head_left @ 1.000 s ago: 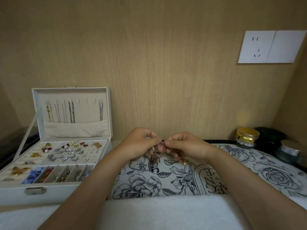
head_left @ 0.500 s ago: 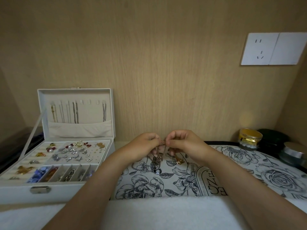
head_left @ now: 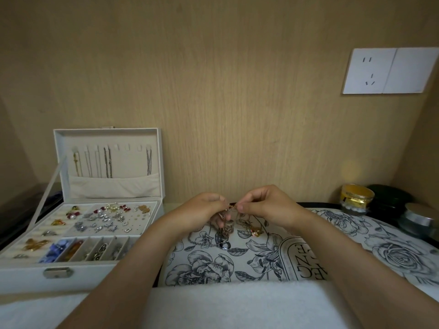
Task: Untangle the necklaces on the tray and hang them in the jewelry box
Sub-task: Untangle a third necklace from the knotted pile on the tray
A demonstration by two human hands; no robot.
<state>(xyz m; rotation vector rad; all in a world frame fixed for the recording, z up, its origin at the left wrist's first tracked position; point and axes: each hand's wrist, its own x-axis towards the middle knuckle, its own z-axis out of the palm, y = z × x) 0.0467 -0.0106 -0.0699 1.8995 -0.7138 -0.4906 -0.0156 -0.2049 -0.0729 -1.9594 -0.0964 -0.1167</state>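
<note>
A knot of tangled necklaces [head_left: 225, 230] hangs over the flower-printed tray [head_left: 392, 248], a round dark pendant at its low end and a small gold piece to the right on the tray. My left hand [head_left: 202, 213] and my right hand [head_left: 266, 205] meet above it, each pinching the thin chain between thumb and fingertips. The white jewelry box [head_left: 57, 273] stands open at the left; several chains hang from the hooks in its lid [head_left: 109, 162], with free hooks between them.
The box's lower tray holds earrings, brooches and rings. A gold-lidded jar [head_left: 356, 198], a dark round case [head_left: 389, 195] and a silver-lidded jar [head_left: 420, 219] stand at the back right. A white cloth [head_left: 225, 305] lies along the near edge. Wooden wall with a socket plate [head_left: 389, 71].
The view has shifted a little, so the box and tray sit further right in frame. Both hands stay together on the chain, working it slightly higher; the pendant still dangles below.
</note>
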